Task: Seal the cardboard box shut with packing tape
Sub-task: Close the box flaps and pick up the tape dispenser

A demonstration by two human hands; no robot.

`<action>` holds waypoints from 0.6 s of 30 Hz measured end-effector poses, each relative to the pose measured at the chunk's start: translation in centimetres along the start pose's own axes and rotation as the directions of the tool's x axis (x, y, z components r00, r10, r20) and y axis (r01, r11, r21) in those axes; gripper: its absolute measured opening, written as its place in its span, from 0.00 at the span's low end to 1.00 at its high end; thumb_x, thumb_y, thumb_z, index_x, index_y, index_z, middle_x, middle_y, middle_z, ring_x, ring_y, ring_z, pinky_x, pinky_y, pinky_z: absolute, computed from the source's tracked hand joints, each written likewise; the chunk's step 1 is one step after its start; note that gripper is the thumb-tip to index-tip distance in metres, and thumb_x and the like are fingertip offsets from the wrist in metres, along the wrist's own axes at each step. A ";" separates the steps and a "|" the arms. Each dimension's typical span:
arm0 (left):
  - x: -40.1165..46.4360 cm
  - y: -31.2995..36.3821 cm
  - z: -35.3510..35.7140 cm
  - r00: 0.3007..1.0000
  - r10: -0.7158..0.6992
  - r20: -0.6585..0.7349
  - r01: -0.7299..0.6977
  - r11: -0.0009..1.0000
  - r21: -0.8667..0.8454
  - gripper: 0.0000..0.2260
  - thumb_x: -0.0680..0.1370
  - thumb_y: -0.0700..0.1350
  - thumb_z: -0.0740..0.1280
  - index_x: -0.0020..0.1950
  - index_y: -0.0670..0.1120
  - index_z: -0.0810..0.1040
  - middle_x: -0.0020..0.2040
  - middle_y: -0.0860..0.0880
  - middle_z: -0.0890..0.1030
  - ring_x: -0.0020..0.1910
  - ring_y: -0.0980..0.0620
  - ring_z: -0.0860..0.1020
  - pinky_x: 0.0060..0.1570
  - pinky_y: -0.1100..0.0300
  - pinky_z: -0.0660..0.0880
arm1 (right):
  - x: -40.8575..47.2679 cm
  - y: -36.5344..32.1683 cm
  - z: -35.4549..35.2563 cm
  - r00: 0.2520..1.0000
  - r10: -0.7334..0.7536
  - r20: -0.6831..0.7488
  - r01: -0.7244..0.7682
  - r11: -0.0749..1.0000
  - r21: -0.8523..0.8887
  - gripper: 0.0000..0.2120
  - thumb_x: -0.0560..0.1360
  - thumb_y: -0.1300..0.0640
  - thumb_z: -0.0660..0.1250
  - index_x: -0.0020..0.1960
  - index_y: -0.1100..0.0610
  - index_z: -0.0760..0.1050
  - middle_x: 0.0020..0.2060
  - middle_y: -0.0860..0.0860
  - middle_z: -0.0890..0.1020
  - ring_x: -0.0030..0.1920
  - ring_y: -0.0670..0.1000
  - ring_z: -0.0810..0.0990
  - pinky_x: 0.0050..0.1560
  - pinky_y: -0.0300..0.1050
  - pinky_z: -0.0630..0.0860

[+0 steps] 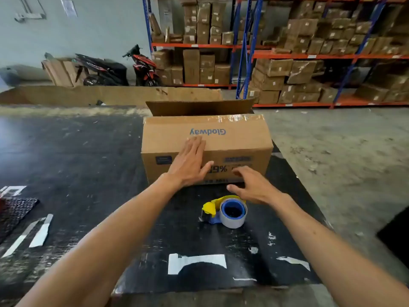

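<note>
A brown cardboard box (234,138) printed "Glodway" upside down stands on a black mat. Its far flap (199,107) sticks up open, and clear tape runs along its far top edge. My left hand (190,162) lies flat, fingers spread, on the box's near face. My right hand (252,185) hovers open just in front of the box, holding nothing. Directly below it a tape dispenser (225,210), yellow and blue with a roll of tape, rests on the mat.
The black mat (88,162) carries white tape scraps (194,262) near me and strips (42,231) at the left. Bare concrete floor (343,151) lies to the right. Shelving racks of boxes (298,52) and two motorbikes (117,69) stand behind.
</note>
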State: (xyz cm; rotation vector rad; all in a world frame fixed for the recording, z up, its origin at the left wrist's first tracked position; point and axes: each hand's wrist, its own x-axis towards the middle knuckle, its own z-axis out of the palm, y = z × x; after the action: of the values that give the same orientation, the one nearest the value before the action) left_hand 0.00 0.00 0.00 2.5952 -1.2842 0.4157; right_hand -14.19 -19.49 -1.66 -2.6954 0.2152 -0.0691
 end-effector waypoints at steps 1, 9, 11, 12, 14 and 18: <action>0.8 -0.7 0.2 0.999 -0.021 0.035 0.020 0.999 0.040 0.35 0.82 0.60 0.55 0.79 0.36 0.53 0.80 0.36 0.52 0.79 0.39 0.50 0.78 0.47 0.45 | -0.1 0.2 0.9 0.999 0.025 0.039 -0.024 1.000 -0.017 0.34 0.76 0.39 0.67 0.75 0.57 0.65 0.72 0.54 0.71 0.71 0.54 0.71 0.70 0.52 0.70; 1.4 -2.8 2.4 0.986 -0.051 0.160 0.043 0.998 0.051 0.33 0.84 0.58 0.52 0.79 0.37 0.51 0.80 0.37 0.51 0.80 0.41 0.49 0.78 0.48 0.44 | -0.6 0.1 6.4 0.975 0.153 0.161 -0.149 0.988 -0.035 0.28 0.76 0.51 0.69 0.74 0.55 0.68 0.69 0.56 0.74 0.68 0.58 0.73 0.67 0.54 0.72; 1.5 -3.0 2.8 0.991 -0.046 0.128 0.039 0.998 0.056 0.30 0.84 0.55 0.53 0.79 0.38 0.53 0.80 0.38 0.54 0.79 0.41 0.52 0.78 0.48 0.46 | 0.0 0.2 6.6 0.969 0.153 0.192 -0.144 0.988 -0.065 0.28 0.74 0.57 0.68 0.74 0.55 0.68 0.68 0.57 0.75 0.66 0.59 0.74 0.65 0.54 0.73; 1.5 -3.1 2.9 0.993 -0.038 0.113 0.033 0.998 0.051 0.28 0.85 0.54 0.53 0.79 0.38 0.54 0.80 0.39 0.56 0.79 0.42 0.53 0.78 0.48 0.47 | 0.2 0.4 6.7 0.965 0.156 0.209 -0.141 0.986 -0.085 0.29 0.74 0.59 0.68 0.73 0.54 0.68 0.67 0.57 0.76 0.65 0.60 0.75 0.63 0.55 0.75; 1.7 -3.4 3.0 0.996 -0.026 0.083 0.021 0.998 0.052 0.25 0.85 0.50 0.54 0.79 0.40 0.57 0.79 0.40 0.59 0.78 0.43 0.57 0.78 0.50 0.50 | 0.5 0.5 6.9 0.960 0.183 0.212 -0.161 0.980 -0.118 0.26 0.74 0.60 0.69 0.72 0.54 0.70 0.64 0.58 0.78 0.62 0.61 0.77 0.60 0.56 0.77; 2.8 -4.4 2.3 0.994 -0.007 0.109 0.005 1.000 0.015 0.22 0.84 0.47 0.58 0.77 0.44 0.63 0.77 0.43 0.65 0.76 0.43 0.62 0.76 0.48 0.53 | 1.0 0.3 7.1 0.937 0.273 0.219 -0.252 0.960 -0.120 0.14 0.77 0.57 0.69 0.62 0.55 0.75 0.57 0.58 0.81 0.55 0.59 0.80 0.52 0.53 0.78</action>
State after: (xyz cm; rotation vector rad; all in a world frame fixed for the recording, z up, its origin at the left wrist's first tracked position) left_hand 5.47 -0.18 -1.52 2.6669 -1.3121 0.2873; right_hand -12.69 -16.99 -8.18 -2.7064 0.5137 0.3450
